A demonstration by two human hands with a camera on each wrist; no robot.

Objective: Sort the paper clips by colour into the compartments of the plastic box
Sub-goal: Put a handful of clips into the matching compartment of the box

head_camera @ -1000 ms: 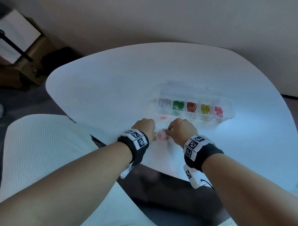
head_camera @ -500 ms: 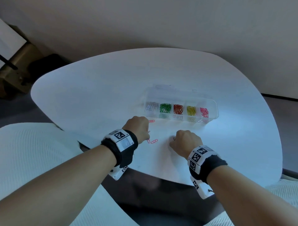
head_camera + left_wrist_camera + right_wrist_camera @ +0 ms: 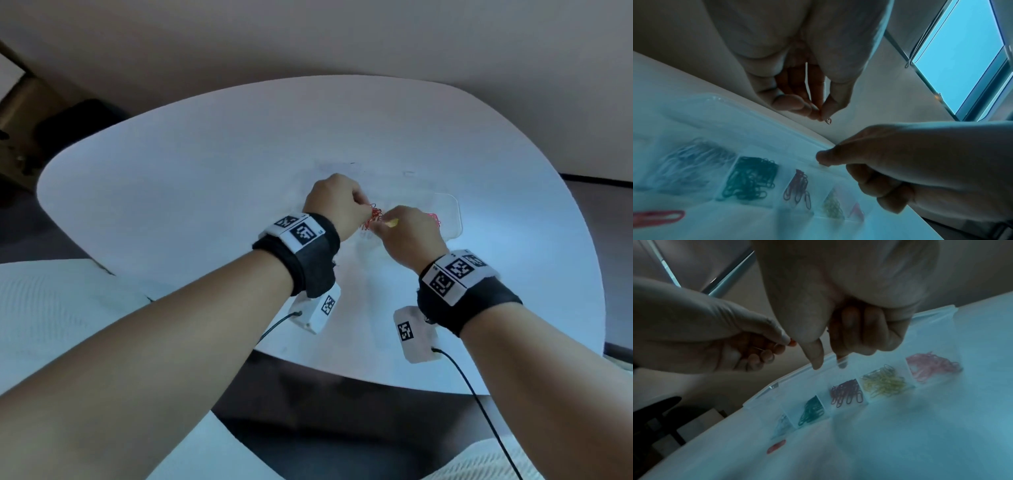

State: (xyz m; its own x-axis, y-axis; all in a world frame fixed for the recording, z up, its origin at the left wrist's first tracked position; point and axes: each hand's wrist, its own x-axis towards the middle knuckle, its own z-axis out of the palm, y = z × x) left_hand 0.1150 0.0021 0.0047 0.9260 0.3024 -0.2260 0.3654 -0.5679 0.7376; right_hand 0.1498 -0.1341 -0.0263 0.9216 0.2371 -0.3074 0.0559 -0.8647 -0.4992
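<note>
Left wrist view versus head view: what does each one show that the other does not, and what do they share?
Only the left wrist view shows the green clips, the silver clips, one red clip loose on the table and a window. Only the head view shows the wristbands and the whole table. Both show the left hand and right hand above the plastic box.

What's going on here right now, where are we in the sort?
A person is sorting paper clips into a clear plastic box on a white table. Both hands are raised over the box: the left hand pinches a red clip at its fingertips, and the right hand is curled beside it, its contents unclear. The compartments hold silver, green, red, yellow and pink clips. At least one red clip lies loose on the table beside the box.
</note>
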